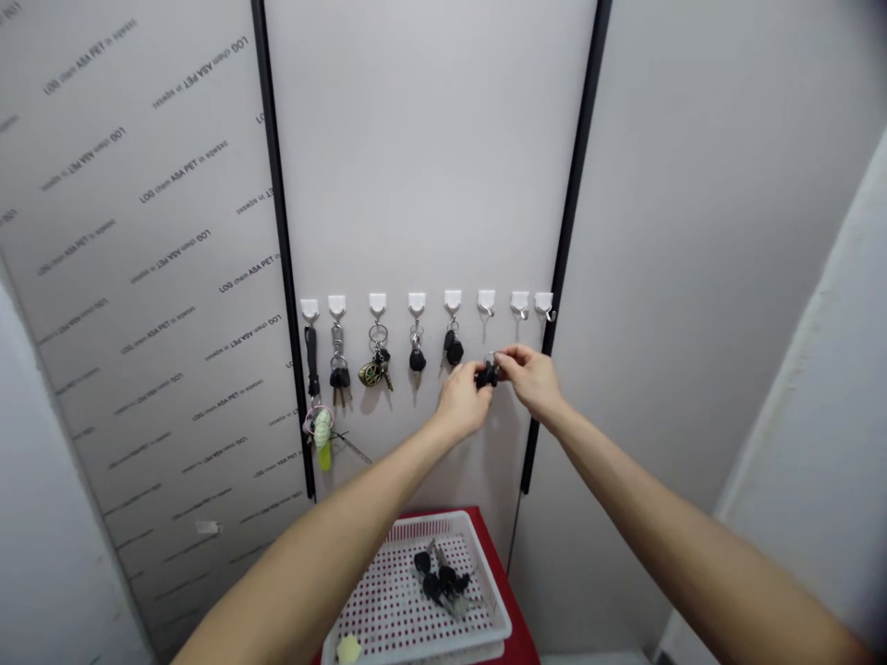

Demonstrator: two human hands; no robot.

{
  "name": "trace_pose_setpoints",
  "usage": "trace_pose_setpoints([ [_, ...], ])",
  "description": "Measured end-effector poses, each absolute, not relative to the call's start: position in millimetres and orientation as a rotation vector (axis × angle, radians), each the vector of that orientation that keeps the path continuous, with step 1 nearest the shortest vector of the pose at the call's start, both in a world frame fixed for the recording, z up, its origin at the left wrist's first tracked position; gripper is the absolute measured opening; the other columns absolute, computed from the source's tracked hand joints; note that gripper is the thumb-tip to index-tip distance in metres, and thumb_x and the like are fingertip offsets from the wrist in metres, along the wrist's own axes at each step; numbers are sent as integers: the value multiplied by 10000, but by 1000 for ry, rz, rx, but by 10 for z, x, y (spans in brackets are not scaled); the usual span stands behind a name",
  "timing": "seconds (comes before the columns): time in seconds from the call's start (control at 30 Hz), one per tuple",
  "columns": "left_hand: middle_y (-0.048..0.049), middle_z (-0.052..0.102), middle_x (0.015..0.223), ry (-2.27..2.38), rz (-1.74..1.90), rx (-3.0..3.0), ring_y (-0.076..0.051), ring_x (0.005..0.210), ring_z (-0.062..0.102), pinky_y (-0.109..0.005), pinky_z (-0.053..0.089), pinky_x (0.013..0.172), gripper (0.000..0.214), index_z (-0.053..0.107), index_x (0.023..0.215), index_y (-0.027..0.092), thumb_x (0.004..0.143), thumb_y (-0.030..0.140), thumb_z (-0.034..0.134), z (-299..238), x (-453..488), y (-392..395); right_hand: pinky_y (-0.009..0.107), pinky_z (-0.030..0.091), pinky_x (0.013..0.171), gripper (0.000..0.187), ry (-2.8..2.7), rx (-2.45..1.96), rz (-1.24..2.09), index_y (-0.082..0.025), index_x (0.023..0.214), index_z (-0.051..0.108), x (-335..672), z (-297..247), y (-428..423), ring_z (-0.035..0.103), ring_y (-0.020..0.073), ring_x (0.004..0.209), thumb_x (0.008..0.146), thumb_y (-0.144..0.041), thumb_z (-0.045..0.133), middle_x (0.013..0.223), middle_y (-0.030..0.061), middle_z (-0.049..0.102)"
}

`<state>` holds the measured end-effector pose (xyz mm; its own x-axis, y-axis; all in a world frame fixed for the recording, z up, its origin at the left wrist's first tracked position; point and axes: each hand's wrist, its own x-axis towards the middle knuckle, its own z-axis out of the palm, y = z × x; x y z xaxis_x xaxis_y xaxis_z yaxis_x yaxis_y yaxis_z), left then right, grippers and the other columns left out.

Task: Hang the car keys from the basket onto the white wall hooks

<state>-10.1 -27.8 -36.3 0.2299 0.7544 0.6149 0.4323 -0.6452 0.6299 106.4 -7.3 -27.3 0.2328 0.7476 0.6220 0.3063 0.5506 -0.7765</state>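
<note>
black key fob (488, 374): pinched between fingertips of left hand (463, 404) and right hand (530, 379), just below a bare white adhesive hook (486, 300). five key sets (378, 365) hang on hooks to its left; white plastic basket (422, 526) holding more keys sits below, on red table (499, 573).

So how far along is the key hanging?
Done: five of the eight white hooks hold keys. In hand: a black key fob, held between the left hand and right hand, below the sixth hook. Left: three bare hooks, and keys in the white basket.
</note>
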Motion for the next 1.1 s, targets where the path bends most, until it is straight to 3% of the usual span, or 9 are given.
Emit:
trace_pose_setpoints([
  [0.33,-79,486,967,1108,1478,2279,-147,881,452,-292,319,814,340,436,982,126,643,107,440,181,-96,-256,236,416,447,89,-1274,-946,227,-135,566,504,966,346,73,446,67,410,565,-222,482,476,-28,481],
  [0.77,-126,492,981,1226,1233,2370,-198,889,463,-314,342,781,375,437,1002,94,628,118,439,85,-149,-291,248,401,432,90,-1302,-1083,312,-134,596,524,994,167,191,443,78,385,586,-180,447,457,-19,490],
  [0.9,-110,467,1029,1129,1230,2290,-164,875,469,-285,347,788,411,407,1036,106,628,131,444,-245,-291,-326,254,407,500,188,-1266,-1111,146,-131,729,544,1058,15,114,478,92,475,600,-197,424,550,0,522],
  [1.0,-80,485,1005,1106,1169,2164,-140,856,472,-270,356,777,382,432,1007,141,625,131,447,-786,-471,-347,254,399,553,223,-1278,-1171,2,-142,782,538,1047,-333,-46,493,104,554,614,-212,409,642,16,546],
  [1.1,-81,508,960,1216,1043,1972,-137,833,475,-272,367,757,338,463,958,131,620,121,444,-1450,-651,-406,248,393,600,209,-1544,-1277,135,-137,756,544,929,-902,-282,506,114,612,630,-207,392,687,35,572],
])
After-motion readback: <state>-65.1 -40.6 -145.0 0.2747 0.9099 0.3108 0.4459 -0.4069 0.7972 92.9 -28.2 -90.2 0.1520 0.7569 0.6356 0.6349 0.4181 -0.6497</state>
